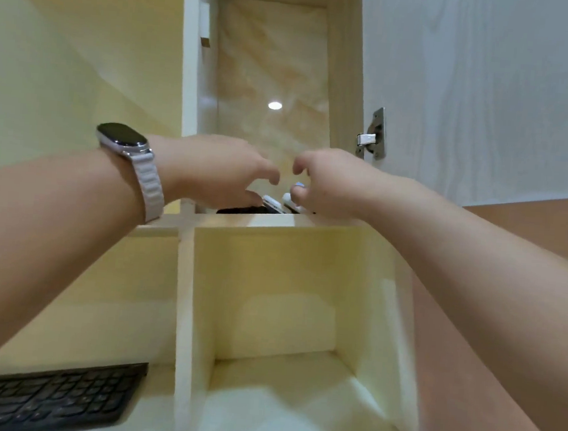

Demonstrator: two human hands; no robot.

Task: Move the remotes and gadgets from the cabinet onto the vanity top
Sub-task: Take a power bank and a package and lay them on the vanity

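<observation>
1. Cream-white wall cabinet [342, 67], seen from below; its door [489, 95] stands open at right on a metal hinge [372, 139]. Upper compartment backed w/ glossy marble-look panel [273, 78] showing a round light reflection.
2. Shelf edge [258, 218] divides upper compartment from an open cubby [286, 300] beneath; vertical divider [181, 309] at cubby's left.
3. Black keyboard [50, 397] lies lower left, on the surface beside the divider.
4. Remotes & gadgets sit on the upper shelf just behind its front edge, mostly hidden: a white remote end [271, 203], a dark flat item [242, 209], another white piece [290, 202] by the right hand.
5. Left hand [211, 172], smartwatch [124, 138] on wrist w/ pale band, reaches over shelf; fingers curled, partly apart, lower ones touching or nearly touching the white remote — firm grip can't be told.
6. Right hand [326, 184] just beside it; fingers bent, loosely pinched at the white piece; whether clamped, can't tell.
</observation>
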